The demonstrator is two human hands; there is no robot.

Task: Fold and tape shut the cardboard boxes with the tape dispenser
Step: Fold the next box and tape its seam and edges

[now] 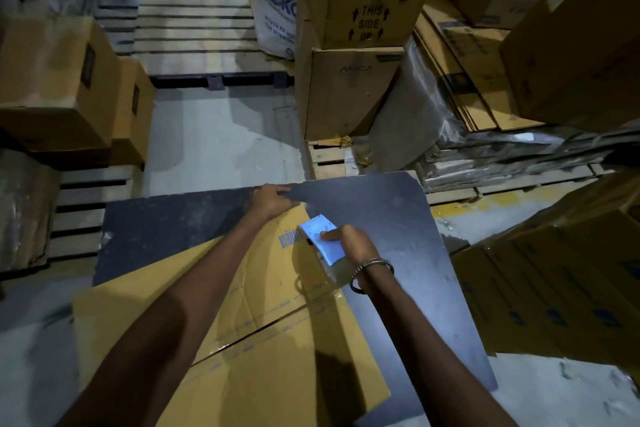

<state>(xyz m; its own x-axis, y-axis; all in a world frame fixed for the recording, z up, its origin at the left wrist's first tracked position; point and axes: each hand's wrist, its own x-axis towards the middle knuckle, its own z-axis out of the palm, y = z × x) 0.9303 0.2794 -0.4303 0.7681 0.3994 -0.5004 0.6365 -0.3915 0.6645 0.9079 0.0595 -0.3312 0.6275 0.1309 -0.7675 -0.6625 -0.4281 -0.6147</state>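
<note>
Head view
Right hand (pixel 349 246): fingers curled round the tape dispenser (pixel 320 239), pressing it onto the cardboard box (pixel 263 333).
Left hand (pixel 268 201): fingers bent over the box's far edge, gripping it, just beyond the dispenser.
Box: flattened under both forearms, lying on a dark board (pixel 408 239).
Around: stacked cartons (pixel 349 45) well beyond the hands; wooden pallet (pixel 194 28) farther left.
</note>
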